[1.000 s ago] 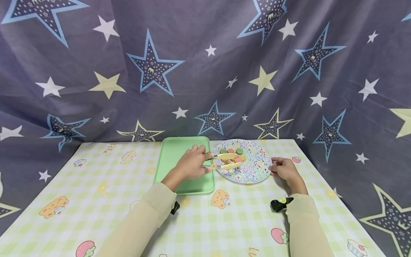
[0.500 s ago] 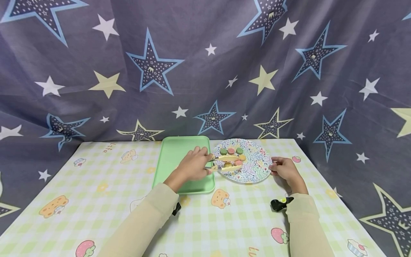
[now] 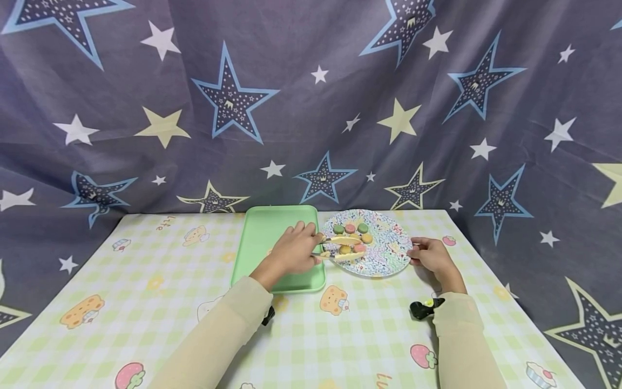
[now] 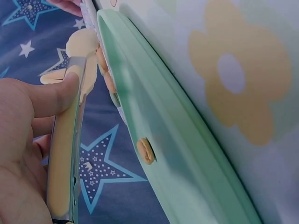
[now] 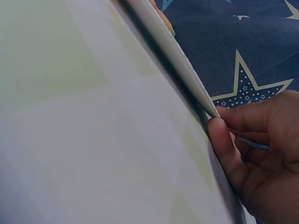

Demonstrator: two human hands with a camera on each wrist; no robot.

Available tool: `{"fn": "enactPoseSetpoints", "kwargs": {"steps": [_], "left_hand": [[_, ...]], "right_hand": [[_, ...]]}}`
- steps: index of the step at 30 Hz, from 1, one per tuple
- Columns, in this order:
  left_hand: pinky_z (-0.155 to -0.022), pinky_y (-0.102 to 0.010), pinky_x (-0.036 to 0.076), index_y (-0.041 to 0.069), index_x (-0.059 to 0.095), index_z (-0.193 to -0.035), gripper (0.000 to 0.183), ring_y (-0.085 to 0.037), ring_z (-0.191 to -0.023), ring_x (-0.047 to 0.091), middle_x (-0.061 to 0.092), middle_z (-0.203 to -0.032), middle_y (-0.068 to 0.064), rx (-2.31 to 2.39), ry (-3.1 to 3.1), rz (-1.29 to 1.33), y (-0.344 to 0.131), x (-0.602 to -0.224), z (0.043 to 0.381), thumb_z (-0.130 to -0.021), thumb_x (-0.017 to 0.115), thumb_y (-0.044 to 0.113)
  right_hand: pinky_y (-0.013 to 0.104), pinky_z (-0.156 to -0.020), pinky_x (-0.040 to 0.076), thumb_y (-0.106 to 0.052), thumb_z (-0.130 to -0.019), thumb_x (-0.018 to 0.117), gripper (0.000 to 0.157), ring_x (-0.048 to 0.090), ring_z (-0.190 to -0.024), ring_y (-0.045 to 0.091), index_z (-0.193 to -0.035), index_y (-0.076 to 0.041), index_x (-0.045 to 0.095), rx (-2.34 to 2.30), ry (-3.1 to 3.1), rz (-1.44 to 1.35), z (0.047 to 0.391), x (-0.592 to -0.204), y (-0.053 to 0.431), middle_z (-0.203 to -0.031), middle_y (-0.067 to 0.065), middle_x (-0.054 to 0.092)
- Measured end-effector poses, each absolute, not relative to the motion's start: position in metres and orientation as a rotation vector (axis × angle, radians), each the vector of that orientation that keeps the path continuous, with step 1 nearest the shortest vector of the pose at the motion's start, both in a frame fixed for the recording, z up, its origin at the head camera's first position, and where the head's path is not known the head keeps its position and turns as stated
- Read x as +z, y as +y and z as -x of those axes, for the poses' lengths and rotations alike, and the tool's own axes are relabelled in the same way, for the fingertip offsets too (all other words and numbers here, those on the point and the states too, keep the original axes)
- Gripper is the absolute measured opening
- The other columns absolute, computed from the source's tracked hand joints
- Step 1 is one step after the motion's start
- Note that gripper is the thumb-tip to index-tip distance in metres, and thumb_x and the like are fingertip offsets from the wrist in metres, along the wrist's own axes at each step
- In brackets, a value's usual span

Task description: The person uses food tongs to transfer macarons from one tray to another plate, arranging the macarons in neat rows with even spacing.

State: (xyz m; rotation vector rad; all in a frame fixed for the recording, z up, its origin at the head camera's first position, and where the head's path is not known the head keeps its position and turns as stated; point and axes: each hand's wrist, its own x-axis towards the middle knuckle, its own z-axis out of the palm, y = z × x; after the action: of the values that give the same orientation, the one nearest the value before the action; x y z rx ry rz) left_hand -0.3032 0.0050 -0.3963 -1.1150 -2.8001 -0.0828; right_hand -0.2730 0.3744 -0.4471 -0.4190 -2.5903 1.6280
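My left hand [image 3: 295, 249] holds a pair of tongs [image 3: 347, 241] with cream-coloured tips, its thumb along one arm in the left wrist view. The tong tips are spread apart over the left part of a round speckled plate [image 3: 389, 251]. Several small macarons lie on the plate, among them a green macaron [image 3: 363, 228], a pink macaron [image 3: 350, 228] and a yellow macaron [image 3: 367, 238]. A yellow and a pink one show between the tips; contact cannot be told. My right hand [image 3: 434, 256] pinches the plate's right rim between thumb and fingers.
A green rectangular tray [image 3: 262, 227] stands left of the plate, partly under my left hand. On it lies one orange-yellow macaron [image 4: 145, 150]. A checked tablecloth [image 3: 359, 335] covers the table, and a star-patterned curtain [image 3: 291, 108] hangs behind it.
The tongs have drawn back slightly to the left, so more of the macarons show. My right hand has stayed at the plate's rim.
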Motion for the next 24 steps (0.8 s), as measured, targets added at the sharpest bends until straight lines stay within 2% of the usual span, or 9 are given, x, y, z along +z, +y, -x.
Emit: {"fn": "enactPoseSetpoints", "kwargs": {"steps": [24], "left_hand": [[-0.080,-0.035,0.030,0.014,0.056,-0.149,0.059,-0.021,-0.093,0.033,0.047,-0.112,0.000,-0.043,-2.794,1.058,-0.0033,-0.3912,0.3038,-0.097,0.068,0.040]], "right_hand": [[0.023,-0.067,0.055,0.001,-0.097,0.063,0.050,0.063,-0.073,0.011,-0.145,0.010,0.049,1.603,-2.611,0.402,0.2738,-0.4487,0.3773,-0.110,0.021,0.062]]}}
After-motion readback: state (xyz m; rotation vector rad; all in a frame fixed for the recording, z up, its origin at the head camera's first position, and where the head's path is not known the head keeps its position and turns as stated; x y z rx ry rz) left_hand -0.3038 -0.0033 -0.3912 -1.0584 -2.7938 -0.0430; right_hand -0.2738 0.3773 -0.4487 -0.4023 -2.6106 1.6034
